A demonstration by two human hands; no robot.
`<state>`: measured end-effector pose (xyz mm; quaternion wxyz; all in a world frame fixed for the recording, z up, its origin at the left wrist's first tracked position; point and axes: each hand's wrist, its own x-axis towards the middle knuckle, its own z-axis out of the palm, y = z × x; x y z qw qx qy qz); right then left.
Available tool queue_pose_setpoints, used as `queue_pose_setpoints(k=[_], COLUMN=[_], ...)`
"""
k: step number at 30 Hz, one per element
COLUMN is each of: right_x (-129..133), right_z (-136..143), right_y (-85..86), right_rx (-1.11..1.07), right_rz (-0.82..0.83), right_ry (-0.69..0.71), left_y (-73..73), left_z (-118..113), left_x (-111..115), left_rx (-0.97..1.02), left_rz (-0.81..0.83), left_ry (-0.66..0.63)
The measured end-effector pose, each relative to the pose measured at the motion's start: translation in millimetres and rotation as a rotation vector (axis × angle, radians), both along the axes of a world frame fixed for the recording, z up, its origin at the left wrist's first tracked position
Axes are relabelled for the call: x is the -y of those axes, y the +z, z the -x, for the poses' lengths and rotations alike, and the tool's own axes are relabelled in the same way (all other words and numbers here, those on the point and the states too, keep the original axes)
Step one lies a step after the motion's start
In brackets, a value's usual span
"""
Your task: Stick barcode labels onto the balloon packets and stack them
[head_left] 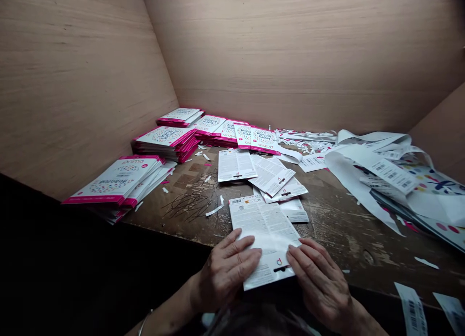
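Observation:
A white printed packet lies at the table's front edge, its near end with the hang slot reaching past the edge. My left hand rests on the packet's left side, fingers over the surface and thumb hidden. On the right side, my right hand touches the edge with its fingertips, fingers close together. Both hands have the packet between them. Just behind it, several more white packets lie loosely overlapping, back sides up.
Pink-and-white packet stacks line the left and back left; another stack is nearer. Label strips pile on the right over colourful sheets. Paper scraps lie at the back. Wooden panels enclose the table.

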<state>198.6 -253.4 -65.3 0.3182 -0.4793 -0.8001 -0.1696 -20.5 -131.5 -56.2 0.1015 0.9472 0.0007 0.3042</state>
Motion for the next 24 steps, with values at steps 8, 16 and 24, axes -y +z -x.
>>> queue_pose_setpoints(k=[8, 16, 24], right_x=[-14.2, -47.3, -67.9], right_z=[-11.0, -42.2, -35.6], right_y=[78.9, 83.8, 68.0], right_rx=[-0.149, -1.141, -1.968], right_rz=[-0.003, 0.483, 0.824], right_ry=[0.118, 0.031, 0.109], left_y=[60.3, 94.5, 70.5], left_z=[-13.1, -25.5, -39.5], left_x=[-17.0, -39.9, -51.4], left_rx=[0.197, 0.339, 0.259], left_rz=[0.013, -0.354, -0.449], left_ry=[0.006, 0.026, 0.035])
